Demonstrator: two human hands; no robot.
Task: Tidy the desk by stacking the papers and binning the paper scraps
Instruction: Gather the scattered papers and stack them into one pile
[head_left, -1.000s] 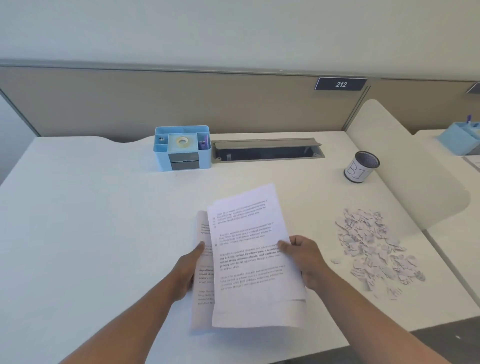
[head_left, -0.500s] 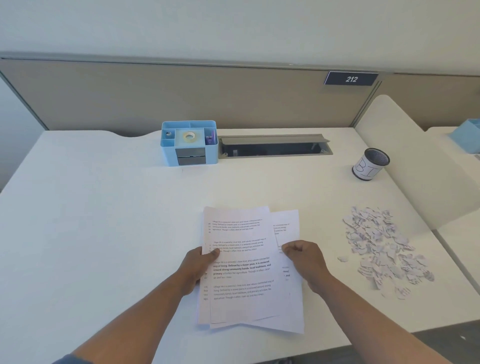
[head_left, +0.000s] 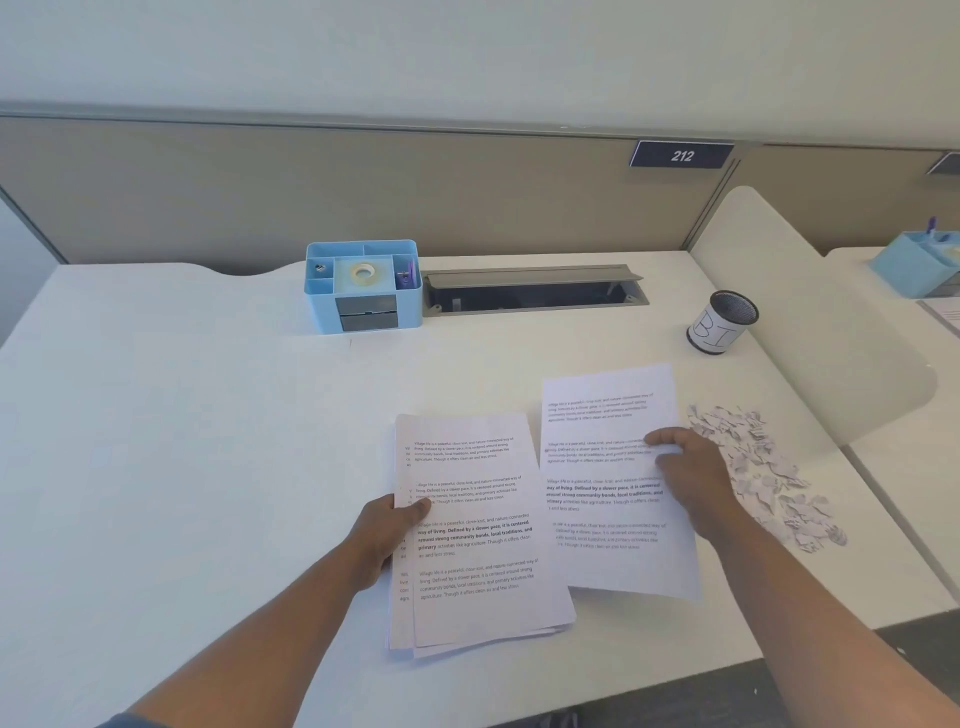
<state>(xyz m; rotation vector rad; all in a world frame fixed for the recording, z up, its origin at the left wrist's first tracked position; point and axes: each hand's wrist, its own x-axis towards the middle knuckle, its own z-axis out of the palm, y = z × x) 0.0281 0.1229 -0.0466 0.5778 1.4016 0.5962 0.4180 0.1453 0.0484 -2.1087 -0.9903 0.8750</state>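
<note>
White printed sheets lie in two groups on the desk. At about 6 o'clock from the middle of the view is the paper stack, a few sheets not squared, their left edges stepped. The left hand grips this stack at its left edge: the thumb lies on top of the print and the other fingers are hidden under or behind the sheets. At 3 o'clock from the stack, just beside it, is a single sheet. The right hand pinches the sheet's right edge, fingers curled together on the paper. At 3 o'clock from this hand, close to it, lies the heap of paper scraps. The small bin stands at 12 o'clock from the scraps, well apart from both hands.
</note>
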